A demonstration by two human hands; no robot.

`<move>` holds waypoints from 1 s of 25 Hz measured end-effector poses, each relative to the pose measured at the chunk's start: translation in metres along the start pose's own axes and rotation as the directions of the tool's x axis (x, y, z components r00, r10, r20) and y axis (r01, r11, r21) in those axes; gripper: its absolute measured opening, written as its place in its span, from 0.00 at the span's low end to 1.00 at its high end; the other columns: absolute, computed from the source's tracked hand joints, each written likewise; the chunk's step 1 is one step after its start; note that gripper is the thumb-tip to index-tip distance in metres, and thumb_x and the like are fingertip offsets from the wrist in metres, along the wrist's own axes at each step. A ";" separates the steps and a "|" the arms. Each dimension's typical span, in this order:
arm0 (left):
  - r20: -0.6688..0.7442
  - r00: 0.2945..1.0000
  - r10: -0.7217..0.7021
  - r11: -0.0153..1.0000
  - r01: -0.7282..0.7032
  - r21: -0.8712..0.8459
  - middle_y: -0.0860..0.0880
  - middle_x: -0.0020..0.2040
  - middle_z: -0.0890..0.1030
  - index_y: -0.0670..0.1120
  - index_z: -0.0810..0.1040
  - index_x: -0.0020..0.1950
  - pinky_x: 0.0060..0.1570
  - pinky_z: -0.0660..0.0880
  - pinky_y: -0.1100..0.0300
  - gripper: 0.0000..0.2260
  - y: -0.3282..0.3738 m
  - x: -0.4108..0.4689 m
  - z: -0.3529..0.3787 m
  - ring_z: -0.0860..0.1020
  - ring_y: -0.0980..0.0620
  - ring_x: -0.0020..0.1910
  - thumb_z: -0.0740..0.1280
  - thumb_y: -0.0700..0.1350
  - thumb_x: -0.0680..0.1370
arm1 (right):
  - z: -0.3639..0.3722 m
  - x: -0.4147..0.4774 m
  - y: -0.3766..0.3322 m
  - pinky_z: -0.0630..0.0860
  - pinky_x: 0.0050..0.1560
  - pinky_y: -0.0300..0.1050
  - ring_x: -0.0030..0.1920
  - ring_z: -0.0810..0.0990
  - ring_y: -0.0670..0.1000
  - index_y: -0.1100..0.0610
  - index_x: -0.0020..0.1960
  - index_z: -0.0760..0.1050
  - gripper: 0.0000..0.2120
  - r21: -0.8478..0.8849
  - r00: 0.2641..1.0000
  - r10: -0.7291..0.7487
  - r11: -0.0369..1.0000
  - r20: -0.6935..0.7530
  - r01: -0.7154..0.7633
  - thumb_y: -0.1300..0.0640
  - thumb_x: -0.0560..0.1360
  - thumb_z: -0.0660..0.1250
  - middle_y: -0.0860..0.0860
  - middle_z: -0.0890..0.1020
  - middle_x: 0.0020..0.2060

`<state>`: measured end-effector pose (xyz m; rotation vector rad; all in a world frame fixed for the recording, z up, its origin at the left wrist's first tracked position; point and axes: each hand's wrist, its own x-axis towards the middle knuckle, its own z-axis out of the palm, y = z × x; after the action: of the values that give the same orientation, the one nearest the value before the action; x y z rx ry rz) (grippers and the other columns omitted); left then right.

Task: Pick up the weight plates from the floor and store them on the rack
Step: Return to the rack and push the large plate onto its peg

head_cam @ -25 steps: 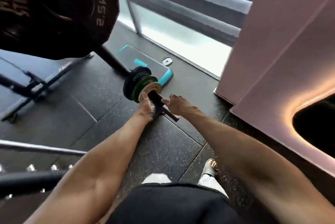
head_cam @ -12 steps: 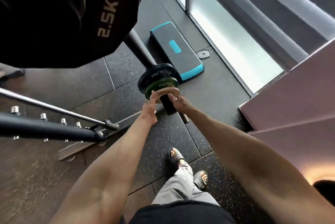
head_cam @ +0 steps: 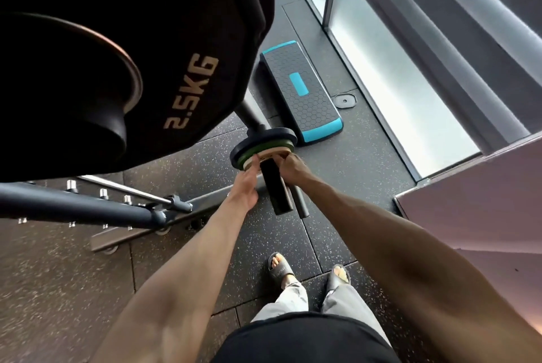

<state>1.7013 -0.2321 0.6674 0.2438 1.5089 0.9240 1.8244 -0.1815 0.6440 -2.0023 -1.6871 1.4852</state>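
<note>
Both arms stretch forward and down to the rack's peg (head_cam: 277, 191). The left hand (head_cam: 245, 185) has its fingers straight, with the tips pressed to the near face of the tan plate (head_cam: 268, 155). The right hand (head_cam: 293, 164) curls its fingers over that plate's right rim. The tan plate sits on the peg, flush against a green plate (head_cam: 272, 147) backed by a black plate (head_cam: 264, 136)

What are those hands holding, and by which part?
The tan plate on the rack peg: right hand grips its right rim, left hand presses its left rim with straight fingers.
</note>
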 end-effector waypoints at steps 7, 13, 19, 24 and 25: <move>-0.011 1.000 0.026 0.996 -0.027 -0.081 0.45 0.61 0.81 0.38 0.75 0.67 0.69 0.68 0.50 0.24 0.010 0.010 0.005 0.77 0.47 0.62 0.66 0.54 0.79 | -0.010 0.009 -0.008 0.73 0.64 0.53 0.62 0.78 0.59 0.57 0.64 0.78 0.27 -0.076 0.998 -0.011 0.997 0.057 0.015 0.39 0.80 0.54 0.59 0.80 0.61; -0.034 0.999 0.024 0.996 -0.027 -0.082 0.43 0.64 0.79 0.38 0.72 0.69 0.60 0.69 0.57 0.23 0.026 0.010 0.011 0.78 0.50 0.58 0.67 0.51 0.80 | -0.014 0.023 -0.011 0.72 0.66 0.53 0.65 0.76 0.60 0.60 0.66 0.76 0.29 -0.087 0.992 -0.013 0.996 0.122 0.024 0.40 0.81 0.53 0.61 0.79 0.64; -0.135 0.991 0.017 0.995 -0.030 -0.095 0.46 0.63 0.79 0.40 0.74 0.67 0.69 0.66 0.51 0.26 0.019 0.020 0.020 0.75 0.48 0.63 0.69 0.57 0.77 | -0.024 0.031 -0.015 0.73 0.64 0.53 0.62 0.78 0.60 0.59 0.63 0.77 0.26 -0.119 0.991 -0.053 0.991 0.121 0.068 0.40 0.82 0.54 0.60 0.81 0.59; -0.228 0.973 0.022 0.995 -0.043 -0.091 0.43 0.67 0.75 0.38 0.66 0.71 0.70 0.67 0.44 0.37 0.011 0.022 0.025 0.73 0.44 0.67 0.70 0.62 0.73 | -0.027 0.019 -0.016 0.76 0.59 0.53 0.57 0.80 0.60 0.62 0.59 0.79 0.25 -0.109 0.996 -0.077 0.991 0.042 0.081 0.41 0.79 0.61 0.59 0.83 0.55; -0.237 0.971 0.015 0.996 -0.036 -0.086 0.41 0.66 0.77 0.37 0.69 0.70 0.68 0.70 0.46 0.35 0.014 0.021 0.027 0.76 0.44 0.64 0.71 0.60 0.74 | -0.026 0.019 -0.018 0.76 0.59 0.53 0.58 0.80 0.60 0.61 0.59 0.79 0.24 -0.110 0.996 -0.085 0.990 0.031 0.088 0.41 0.79 0.62 0.59 0.82 0.56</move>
<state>1.7163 -0.1985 0.6644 0.0896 1.6798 1.0681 1.8293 -0.1475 0.6581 -1.9430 -1.8814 1.4244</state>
